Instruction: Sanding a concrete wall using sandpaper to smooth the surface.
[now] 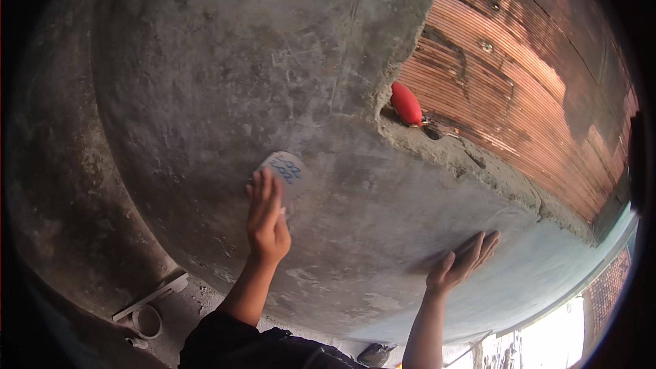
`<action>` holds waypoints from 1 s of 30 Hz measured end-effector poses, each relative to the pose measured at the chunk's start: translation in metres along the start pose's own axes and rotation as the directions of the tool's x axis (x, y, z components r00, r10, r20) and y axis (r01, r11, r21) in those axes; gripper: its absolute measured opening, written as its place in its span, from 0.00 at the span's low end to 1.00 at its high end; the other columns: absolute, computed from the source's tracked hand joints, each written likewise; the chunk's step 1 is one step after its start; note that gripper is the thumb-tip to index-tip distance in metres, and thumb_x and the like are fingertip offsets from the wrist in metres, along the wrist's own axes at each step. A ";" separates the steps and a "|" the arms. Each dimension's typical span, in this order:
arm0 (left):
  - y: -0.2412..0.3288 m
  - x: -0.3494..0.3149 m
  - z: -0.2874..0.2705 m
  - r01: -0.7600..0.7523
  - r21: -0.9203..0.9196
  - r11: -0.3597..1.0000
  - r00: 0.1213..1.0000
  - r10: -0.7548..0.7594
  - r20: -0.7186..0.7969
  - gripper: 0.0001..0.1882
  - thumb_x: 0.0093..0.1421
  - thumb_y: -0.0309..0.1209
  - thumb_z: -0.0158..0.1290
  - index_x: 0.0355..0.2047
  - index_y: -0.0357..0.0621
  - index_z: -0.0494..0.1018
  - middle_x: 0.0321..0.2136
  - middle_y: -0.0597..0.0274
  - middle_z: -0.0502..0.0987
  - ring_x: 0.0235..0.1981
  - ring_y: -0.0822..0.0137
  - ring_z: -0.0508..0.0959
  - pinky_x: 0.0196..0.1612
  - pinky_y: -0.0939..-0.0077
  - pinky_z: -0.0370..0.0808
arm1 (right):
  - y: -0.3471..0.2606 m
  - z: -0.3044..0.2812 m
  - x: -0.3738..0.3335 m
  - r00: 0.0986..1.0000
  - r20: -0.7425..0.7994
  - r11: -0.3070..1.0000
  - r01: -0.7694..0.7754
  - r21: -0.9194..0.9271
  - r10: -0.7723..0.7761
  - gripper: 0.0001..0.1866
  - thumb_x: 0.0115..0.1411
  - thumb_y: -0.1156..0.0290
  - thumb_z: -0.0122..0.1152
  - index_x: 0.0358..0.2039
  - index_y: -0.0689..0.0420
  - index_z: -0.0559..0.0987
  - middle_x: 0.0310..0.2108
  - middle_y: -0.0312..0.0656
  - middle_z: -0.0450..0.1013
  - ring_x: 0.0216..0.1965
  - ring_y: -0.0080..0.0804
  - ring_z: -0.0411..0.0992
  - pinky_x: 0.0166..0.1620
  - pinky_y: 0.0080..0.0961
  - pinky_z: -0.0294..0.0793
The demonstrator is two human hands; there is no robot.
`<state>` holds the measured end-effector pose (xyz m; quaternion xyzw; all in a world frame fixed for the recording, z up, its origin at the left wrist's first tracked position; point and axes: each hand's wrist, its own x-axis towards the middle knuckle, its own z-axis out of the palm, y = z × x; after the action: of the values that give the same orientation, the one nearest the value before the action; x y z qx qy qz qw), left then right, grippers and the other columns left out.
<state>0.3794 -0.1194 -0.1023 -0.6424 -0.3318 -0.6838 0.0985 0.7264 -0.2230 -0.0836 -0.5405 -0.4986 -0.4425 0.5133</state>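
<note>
My left hand (266,222) presses a pale, round-edged piece with blue markings (287,167) against a grey plastered wall (273,75). The piece looks like the back of sandpaper, and its lower part is hidden under my fingers. Farther right, my right hand (459,266) rests on or just off the same wall. Its fingers are stretched out, with the thumb apart, and nothing shows in it.
A rough-edged opening reveals ribbed orange brick (492,68). On its ledge (471,157) lie a red oval object (406,104) and a small dark item (432,131). Down at the lower left are a long board (150,296) and a round container (147,321).
</note>
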 end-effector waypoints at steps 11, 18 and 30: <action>-0.001 -0.008 -0.005 0.094 0.019 0.995 0.993 -0.093 -0.066 0.24 0.70 0.23 0.43 0.65 0.30 0.66 0.68 0.38 0.64 0.72 0.40 0.59 0.72 0.42 0.53 | 0.002 0.006 0.000 0.998 -0.057 1.000 -0.009 0.000 0.009 0.35 0.73 0.47 0.40 0.69 0.61 0.66 0.74 0.55 0.53 0.76 0.54 0.48 0.74 0.58 0.39; -0.011 -0.013 -0.006 0.027 0.052 0.998 0.999 -0.028 0.020 0.25 0.69 0.22 0.44 0.66 0.33 0.66 0.68 0.39 0.64 0.72 0.40 0.60 0.72 0.42 0.54 | 0.014 -0.003 -0.003 1.000 -0.029 0.999 0.002 0.054 -0.001 0.35 0.74 0.47 0.41 0.69 0.61 0.67 0.74 0.55 0.55 0.76 0.54 0.49 0.74 0.58 0.41; 0.033 -0.033 0.014 0.019 0.040 0.999 0.998 -0.022 0.056 0.25 0.70 0.22 0.44 0.68 0.36 0.64 0.70 0.42 0.61 0.72 0.42 0.59 0.71 0.44 0.57 | 0.126 -0.028 -0.019 0.973 -0.232 0.988 -0.036 -0.150 0.001 0.34 0.76 0.47 0.36 0.68 0.62 0.68 0.71 0.54 0.61 0.72 0.54 0.57 0.71 0.50 0.54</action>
<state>0.4140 -0.1459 -0.1233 -0.6559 -0.3545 -0.6596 0.0947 0.8506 -0.2493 -0.1140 -0.5277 -0.3950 -0.5345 0.5289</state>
